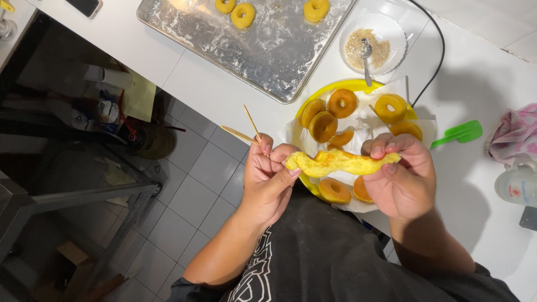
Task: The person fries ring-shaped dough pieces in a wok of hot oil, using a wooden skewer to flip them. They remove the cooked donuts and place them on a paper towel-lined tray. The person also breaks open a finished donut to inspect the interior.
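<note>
Seven golden-brown fried ring doughnuts [342,103] lie on the round yellow plate [358,85], three pale raw dough rings [243,15] on the one floured metal baking tray [263,50]. One stretched yellow dough strip [341,163], two thin wooden skewers [246,130], one white bowl [391,28], one metal spoon [366,56], one green plastic spatula [460,133].

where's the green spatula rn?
Head view, right side: the green spatula lies on the white counter, just right of the yellow plate of doughnuts and left of the pink cloth, beyond the right hand.
</note>
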